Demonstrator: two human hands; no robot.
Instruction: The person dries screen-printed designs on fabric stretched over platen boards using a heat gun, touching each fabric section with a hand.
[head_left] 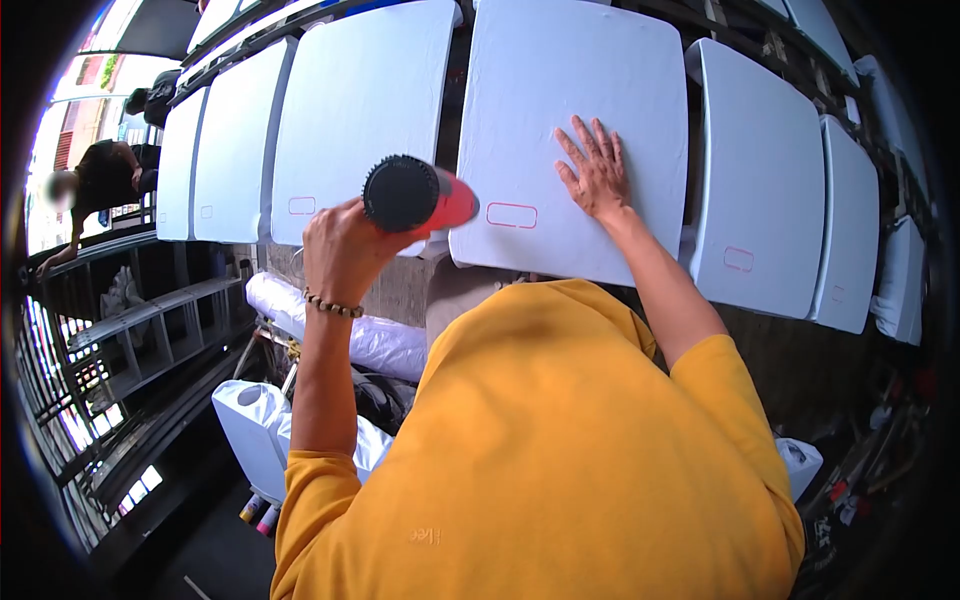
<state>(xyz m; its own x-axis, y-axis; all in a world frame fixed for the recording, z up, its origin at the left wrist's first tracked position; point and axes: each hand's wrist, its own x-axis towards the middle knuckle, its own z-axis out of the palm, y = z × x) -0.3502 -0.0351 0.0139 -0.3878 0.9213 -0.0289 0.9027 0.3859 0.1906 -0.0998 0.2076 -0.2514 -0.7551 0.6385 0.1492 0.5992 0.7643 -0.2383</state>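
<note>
My left hand is wrapped around the handle of a red and black heat gun, its black ribbed rear end facing me. The gun's red front points right, over the lower left of a white cloth-covered board. A red rounded-rectangle outline is printed on that cloth, just right of the gun. Spread flat on the same board, my right hand rests right of the middle with its fingers apart and nothing in it. Faint creases show in the cloth.
More white boards with red outlines stand in a row to the left and right. Rolled white plastic lies below left. A metal ladder-like frame and another person are at the far left.
</note>
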